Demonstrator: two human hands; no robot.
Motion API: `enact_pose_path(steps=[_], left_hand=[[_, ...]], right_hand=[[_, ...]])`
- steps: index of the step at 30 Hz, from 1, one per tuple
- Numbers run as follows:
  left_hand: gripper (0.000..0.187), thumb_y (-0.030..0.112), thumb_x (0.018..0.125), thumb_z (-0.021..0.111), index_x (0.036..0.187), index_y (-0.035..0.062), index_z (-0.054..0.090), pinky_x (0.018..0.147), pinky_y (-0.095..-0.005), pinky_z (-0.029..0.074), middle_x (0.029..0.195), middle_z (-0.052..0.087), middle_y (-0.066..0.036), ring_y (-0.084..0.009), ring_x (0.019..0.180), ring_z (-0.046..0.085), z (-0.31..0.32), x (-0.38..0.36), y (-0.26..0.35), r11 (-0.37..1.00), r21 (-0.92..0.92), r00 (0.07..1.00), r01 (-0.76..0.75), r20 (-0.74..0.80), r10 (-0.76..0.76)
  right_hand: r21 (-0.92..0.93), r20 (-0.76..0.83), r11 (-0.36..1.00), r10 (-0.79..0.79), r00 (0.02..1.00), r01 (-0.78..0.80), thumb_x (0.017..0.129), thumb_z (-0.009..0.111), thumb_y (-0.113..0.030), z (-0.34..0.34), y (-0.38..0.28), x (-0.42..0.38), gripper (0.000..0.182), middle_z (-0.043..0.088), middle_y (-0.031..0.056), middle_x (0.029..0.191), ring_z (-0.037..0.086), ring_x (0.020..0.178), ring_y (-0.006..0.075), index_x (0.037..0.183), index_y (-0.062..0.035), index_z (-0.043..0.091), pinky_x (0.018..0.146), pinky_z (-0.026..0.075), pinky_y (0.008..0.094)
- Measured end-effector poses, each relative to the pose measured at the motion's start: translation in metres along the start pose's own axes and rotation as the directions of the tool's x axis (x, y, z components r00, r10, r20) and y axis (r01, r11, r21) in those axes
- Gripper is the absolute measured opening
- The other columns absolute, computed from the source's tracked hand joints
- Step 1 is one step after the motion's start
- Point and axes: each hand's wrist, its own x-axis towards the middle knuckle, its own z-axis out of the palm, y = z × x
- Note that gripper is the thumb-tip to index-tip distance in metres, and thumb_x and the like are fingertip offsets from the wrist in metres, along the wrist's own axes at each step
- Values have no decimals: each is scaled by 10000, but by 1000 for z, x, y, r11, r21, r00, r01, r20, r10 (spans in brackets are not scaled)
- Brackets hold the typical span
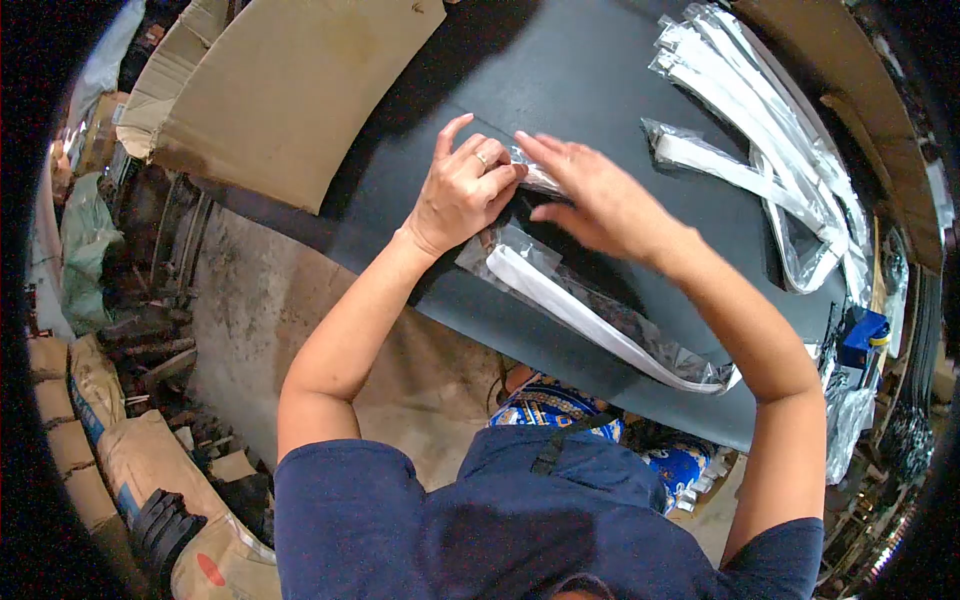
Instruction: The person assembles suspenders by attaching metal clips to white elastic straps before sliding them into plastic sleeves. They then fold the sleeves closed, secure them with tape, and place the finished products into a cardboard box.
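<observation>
Over the dark tabletop (500, 70), my left hand (465, 190) is closed in a pinch, index finger and thumb together on a crinkled piece of clear plastic bag (540, 178). Just to its right is my right hand (605, 205), slightly smeared by motion. Its fingers reach over the plastic, with the thumb held apart from them. Below both hands, a long white strip (570, 305) in a clear plastic sleeve lies diagonally along the near edge of the table, its lower right end curving up beside my right forearm.
Several white strips in clear sleeves (745, 110) are heaped at the right of the table. A large cardboard box (290, 90) stands at the upper left, with another cardboard panel (830, 80) at the upper right. A blue object (862, 335) sits by the right edge. Cardboard packages (165, 465) lie lower left.
</observation>
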Motion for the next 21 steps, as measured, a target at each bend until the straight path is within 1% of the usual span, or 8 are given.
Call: enact_pose_path(steps=[1, 2, 3, 6, 9, 13, 19, 21], left_hand=[[180, 74, 699, 739, 858, 140, 684, 1049, -464, 347, 792, 572, 1, -169, 792, 599, 1, 0, 0, 1000, -1, 1000, 7, -8, -7], [182, 74, 698, 739, 859, 140, 685, 1051, -465, 344, 793, 573, 1, -170, 795, 598, 2, -1, 0, 1000, -2, 1000, 15, -15, -15], [182, 74, 698, 739, 859, 140, 685, 1051, -465, 344, 793, 573, 1, -170, 795, 598, 2, -1, 0, 1000, -1, 1000, 16, -13, -16], [190, 73, 695, 739, 866, 140, 687, 1053, -464, 339, 794, 573, -1, -171, 800, 597, 2, -1, 0, 1000, -20, 1000, 16, -2, -16], [205, 69, 688, 740, 873, 142, 690, 1054, -464, 336, 795, 574, 0, -171, 804, 597, 2, -1, -1, 1000, -17, 1000, 16, 0, -16], [213, 67, 692, 733, 886, 147, 696, 1056, -466, 331, 795, 576, -1, -173, 821, 597, -2, -2, 0, 999, -27, 1000, 19, 15, -19], [231, 67, 689, 736, 902, 148, 701, 1069, -460, 313, 829, 597, -3, -173, 850, 601, -6, 3, 3, 1000, -10, 998, 25, 58, -25], [123, 90, 733, 719, 844, 121, 675, 1056, -475, 320, 847, 596, -10, -176, 857, 606, -6, 4, 4, 1000, -5, 999, 23, 49, -23]], right_hand=[[-50, 51, 998, 46, 998, -43, 844, 656, -171, 9, -6, -6, 744, 516, 240, 1302, 453, 1271, 358, 1439, 25, 255, 1080, 345, 457], [-78, 45, 994, 83, 995, -80, 846, 585, -72, 15, -9, -12, 754, 512, 249, 1308, 438, 1293, 332, 1464, 42, 168, 1110, 304, 463], [-76, 45, 994, 83, 996, -79, 846, 585, -72, 17, -9, -16, 754, 512, 249, 1308, 438, 1293, 332, 1464, 42, 168, 1110, 304, 463], [-163, -32, 983, 79, 996, -84, 799, 484, 26, 18, -5, -25, 722, 548, 231, 1271, 475, 1263, 313, 1465, 24, 206, 1113, 292, 476], [-308, -47, 949, 53, 997, -65, 814, 493, -10, 13, -6, -25, 701, 622, 205, 1155, 517, 1216, 310, 1462, 12, 229, 1103, 289, 503], [-311, -155, 944, 61, 986, -107, 824, 494, -45, 9, -13, -15, 678, 674, 180, 1014, 556, 1162, 311, 1457, 1, 254, 1094, 287, 519], [-336, -238, 941, -46, 970, -38, 769, 536, -34, 27, -2, -15, 615, 683, 150, 823, 637, 994, 290, 1367, 23, 405, 1073, 332, 503], [-278, -232, 959, -17, 973, -50, 751, 547, -16, 24, -4, -14, 621, 673, 149, 805, 643, 945, 285, 1356, 21, 413, 1062, 347, 493]])
